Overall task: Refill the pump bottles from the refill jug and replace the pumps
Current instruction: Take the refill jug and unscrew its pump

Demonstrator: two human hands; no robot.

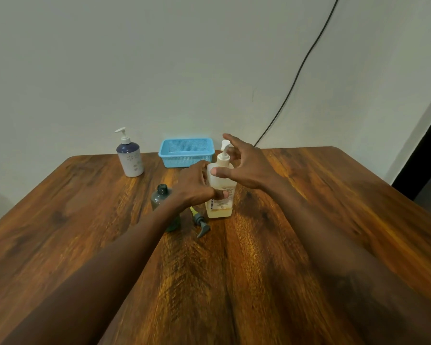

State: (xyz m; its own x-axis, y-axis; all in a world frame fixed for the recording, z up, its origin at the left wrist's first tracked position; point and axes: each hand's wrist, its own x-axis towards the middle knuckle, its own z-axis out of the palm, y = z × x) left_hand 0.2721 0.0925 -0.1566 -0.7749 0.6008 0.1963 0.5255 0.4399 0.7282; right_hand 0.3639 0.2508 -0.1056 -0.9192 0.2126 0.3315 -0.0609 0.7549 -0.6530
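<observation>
On the far left of the wooden table (309, 245) stands a white and dark-blue pump bottle (130, 158) with its white pump fitted, upright and well apart from the hands. Nearer and toward the middle, a grey bottle (161, 199) stands open at the neck, partly hidden behind the left forearm. The left hand (197, 186) wraps around the left side of the clear refill bottle (220, 195), thumb pressed on its label, fingers curled behind it. Just near of that hand, a grey pump (201, 224) lies loose on the table beside the refill bottle's base. Far behind, against the wall, sits a blue basket (186, 152). The refill bottle stands upright at the table's middle, holding pale yellow liquid, its white pump on top. The right hand (246, 168) hovers beside that pump, fingers spread wide, gripping nothing, thumb in front of the bottle's shoulder. A black cable (306, 56) runs down the wall on the right.
</observation>
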